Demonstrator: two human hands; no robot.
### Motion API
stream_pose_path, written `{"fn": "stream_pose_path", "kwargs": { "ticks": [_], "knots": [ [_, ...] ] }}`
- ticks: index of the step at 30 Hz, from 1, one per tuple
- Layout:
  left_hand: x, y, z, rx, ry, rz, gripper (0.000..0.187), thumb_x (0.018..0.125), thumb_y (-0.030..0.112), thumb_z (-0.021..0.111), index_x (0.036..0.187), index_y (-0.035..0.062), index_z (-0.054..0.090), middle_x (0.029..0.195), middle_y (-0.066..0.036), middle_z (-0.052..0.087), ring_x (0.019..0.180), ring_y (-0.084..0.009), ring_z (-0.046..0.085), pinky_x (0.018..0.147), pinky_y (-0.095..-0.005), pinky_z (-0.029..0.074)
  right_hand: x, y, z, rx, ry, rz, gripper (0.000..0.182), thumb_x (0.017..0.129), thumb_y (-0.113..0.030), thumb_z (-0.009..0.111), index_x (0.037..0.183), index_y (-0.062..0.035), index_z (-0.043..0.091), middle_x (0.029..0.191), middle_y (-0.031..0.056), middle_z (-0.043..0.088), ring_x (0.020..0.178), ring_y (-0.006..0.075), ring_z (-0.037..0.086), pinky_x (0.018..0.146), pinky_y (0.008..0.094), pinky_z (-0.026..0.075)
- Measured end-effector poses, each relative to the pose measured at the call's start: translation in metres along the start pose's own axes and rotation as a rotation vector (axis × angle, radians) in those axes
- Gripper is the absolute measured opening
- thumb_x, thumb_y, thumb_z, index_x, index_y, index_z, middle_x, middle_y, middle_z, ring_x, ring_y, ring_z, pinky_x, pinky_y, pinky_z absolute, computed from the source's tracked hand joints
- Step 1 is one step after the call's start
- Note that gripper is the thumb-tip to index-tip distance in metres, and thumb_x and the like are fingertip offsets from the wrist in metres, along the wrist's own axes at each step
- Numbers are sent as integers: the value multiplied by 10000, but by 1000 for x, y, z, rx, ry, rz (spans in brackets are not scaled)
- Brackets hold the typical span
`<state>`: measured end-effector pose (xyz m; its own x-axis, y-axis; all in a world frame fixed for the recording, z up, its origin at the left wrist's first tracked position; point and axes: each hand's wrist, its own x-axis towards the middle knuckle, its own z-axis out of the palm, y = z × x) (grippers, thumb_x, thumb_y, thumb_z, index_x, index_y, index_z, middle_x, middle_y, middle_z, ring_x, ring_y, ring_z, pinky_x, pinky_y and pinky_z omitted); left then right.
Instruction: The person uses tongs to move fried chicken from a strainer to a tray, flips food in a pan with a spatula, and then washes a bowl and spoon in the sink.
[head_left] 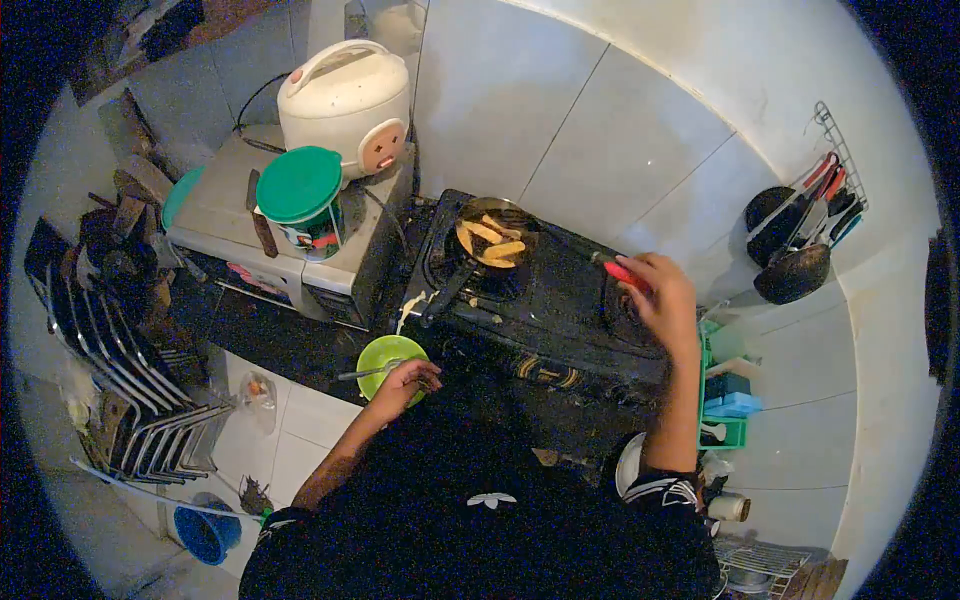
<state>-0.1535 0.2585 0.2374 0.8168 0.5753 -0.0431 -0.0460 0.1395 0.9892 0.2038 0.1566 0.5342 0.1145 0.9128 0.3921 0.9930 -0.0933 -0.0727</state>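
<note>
My right hand is closed around the red handle of a spatula, held above the right side of the black stove. The spatula's thin metal part points left toward the pan; its far end is hard to make out. Long golden pieces of food are frying in a small dark pan on the left burner. My left hand is over the right edge of a lime green bowl, fingers loosely bent and apart, with nothing visible in them. A metal spoon rests in the bowl, its handle sticking out left.
Left of the stove, a white rice cooker and a tub with a green lid stand on a toaster oven. Pale batter drips mark the stove's left edge. Pans and utensils hang on the right wall. Stacked metal-legged chairs stand left.
</note>
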Motion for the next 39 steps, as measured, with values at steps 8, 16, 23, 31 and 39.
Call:
{"fn": "stream_pose_path", "kwargs": {
  "ticks": [8,16,23,31,39],
  "knots": [
    [-1,8,5,2,41,-30,310,872,-84,425,1148,-7,545,976,-109,638,937,-190,618,852,-312,484,55,30,-24,94,-181,-135,306,728,-109,702,1027,-47,683,938,130,651,841,322,612,745,369,493],
    [-3,3,3,-32,73,-20,363,831,-133,395,1137,-14,549,938,-103,646,921,-196,632,878,-304,478,96,68,-10,227,-390,-192,331,683,16,667,1011,-25,683,907,124,660,853,262,636,753,331,503],
    [-2,5,7,-43,154,-84,428,800,-174,355,1143,-6,548,939,-108,651,904,-190,631,856,-312,492,117,94,5,384,-465,-186,377,673,67,645,1035,-28,687,934,94,661,836,213,633,746,302,500],
    [0,8,12,-14,187,-109,417,800,-174,371,1136,-6,550,941,-109,659,886,-181,634,836,-297,494,144,116,18,486,-517,-275,306,715,-157,755,997,-55,697,878,98,669,815,268,641,737,351,499],
    [2,11,14,-11,219,-157,388,808,-158,411,1138,-10,551,948,-110,662,909,-184,637,852,-296,493,163,140,40,561,-647,-286,343,728,-77,759,1060,-23,687,858,61,651,780,162,577,700,307,459]
  ]
}}
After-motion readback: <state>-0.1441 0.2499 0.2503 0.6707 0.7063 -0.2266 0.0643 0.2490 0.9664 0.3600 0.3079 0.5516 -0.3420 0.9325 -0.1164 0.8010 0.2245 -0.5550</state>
